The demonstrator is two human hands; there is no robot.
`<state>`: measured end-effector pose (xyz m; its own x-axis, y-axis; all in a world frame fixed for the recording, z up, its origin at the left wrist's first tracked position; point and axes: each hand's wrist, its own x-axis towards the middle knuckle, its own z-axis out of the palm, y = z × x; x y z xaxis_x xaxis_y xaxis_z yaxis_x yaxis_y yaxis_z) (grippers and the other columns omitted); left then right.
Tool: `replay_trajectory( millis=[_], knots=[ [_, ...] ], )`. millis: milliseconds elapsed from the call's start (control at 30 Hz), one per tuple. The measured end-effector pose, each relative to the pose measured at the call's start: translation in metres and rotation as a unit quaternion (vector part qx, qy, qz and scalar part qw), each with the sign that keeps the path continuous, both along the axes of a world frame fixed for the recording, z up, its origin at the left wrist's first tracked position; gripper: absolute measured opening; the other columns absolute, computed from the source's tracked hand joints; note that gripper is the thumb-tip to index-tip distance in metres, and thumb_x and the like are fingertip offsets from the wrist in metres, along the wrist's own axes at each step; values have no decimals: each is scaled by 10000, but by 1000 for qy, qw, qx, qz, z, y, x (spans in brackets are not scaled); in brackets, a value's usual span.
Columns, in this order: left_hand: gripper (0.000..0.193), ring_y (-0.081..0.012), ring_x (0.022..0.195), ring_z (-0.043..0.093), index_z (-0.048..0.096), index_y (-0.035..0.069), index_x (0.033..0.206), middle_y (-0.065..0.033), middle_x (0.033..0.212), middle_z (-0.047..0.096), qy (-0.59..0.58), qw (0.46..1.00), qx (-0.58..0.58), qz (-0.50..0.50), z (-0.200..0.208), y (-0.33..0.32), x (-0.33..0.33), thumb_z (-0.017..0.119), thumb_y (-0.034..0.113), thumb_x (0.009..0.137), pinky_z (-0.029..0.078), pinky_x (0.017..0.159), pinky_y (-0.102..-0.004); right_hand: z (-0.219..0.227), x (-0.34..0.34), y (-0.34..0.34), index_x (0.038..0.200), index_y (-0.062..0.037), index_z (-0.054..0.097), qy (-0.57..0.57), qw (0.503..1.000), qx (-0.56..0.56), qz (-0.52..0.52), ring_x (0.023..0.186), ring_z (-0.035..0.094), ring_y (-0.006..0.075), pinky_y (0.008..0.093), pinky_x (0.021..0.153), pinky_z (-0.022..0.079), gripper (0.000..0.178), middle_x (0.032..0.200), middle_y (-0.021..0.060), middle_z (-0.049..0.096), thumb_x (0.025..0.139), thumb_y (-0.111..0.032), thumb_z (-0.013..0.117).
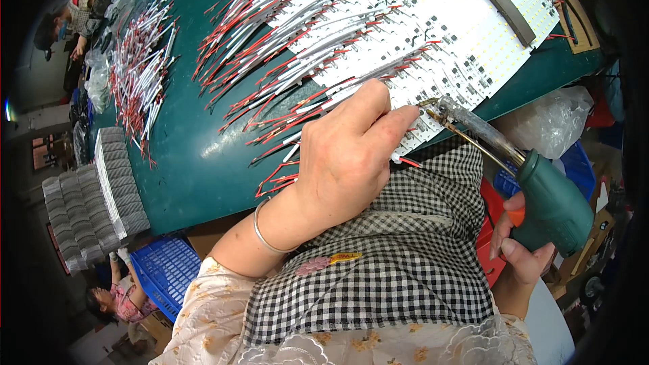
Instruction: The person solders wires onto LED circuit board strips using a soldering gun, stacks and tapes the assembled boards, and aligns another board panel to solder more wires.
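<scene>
My left hand (351, 155) is pinched closed over the near edge of a panel of white LED boards (460, 10). A thin wire seems to be between its fingertips, mostly hidden by the hand; a short red wire end (408, 161) shows beneath the palm. My right hand (524, 253) grips a green soldering gun (558, 203) with an orange trigger. Its metal tip reaches left, right beside my left fingertips at the board. Rows of white and red wires (270, 34) stick out from the boards towards the left.
A loose pile of similar wires (143, 61) lies left on the green table (203, 155). Grey stacked strips (94, 189) stand at its left corner. A dark curved bar (497, 0) lies across the boards. Blue baskets (162, 270) flank me. Two other people are at left.
</scene>
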<state>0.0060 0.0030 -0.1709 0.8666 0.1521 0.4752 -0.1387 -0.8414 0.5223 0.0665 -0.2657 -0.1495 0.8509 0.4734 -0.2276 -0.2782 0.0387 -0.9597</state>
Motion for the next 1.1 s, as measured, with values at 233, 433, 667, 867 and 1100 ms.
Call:
replay_trajectory(
  millis=[233,433,667,867,1100],
  knots=[
    [296,-226,578,532,638,30,909,-72,714,450,3,1000,17,2,1,0,0,585,-64,634,422,447,-348,9,3,0,1187,141,400,-5,1000,-7,22,535,531,146,251,381,476,591,949,189,520,738,-97,701],
    [278,-228,581,537,639,21,901,-74,722,458,-11,1000,16,0,0,0,1,585,-59,640,425,448,-348,7,3,-2,1154,146,412,-17,1000,-3,5,462,503,130,235,369,451,606,738,132,532,714,-132,722],
    [256,-229,576,540,638,13,892,-75,728,464,-3,1000,18,0,2,0,0,589,-51,648,427,448,-350,12,3,5,1119,143,423,16,1000,19,9,440,490,125,229,364,443,570,663,100,503,701,-121,705],
    [270,-232,575,540,643,19,897,-77,723,469,5,1000,8,4,0,-1,0,586,-62,646,434,457,-345,5,1,1,1126,145,415,-2,1000,12,-20,433,487,129,230,362,442,565,653,98,500,712,-114,699],
    [493,-159,642,524,717,40,929,-49,703,520,78,978,-189,-37,5,6,5,484,-189,559,444,565,-276,5,3,-18,1152,134,401,-13,998,52,18,408,473,133,232,356,430,579,645,102,504,725,-120,699]
  ],
)
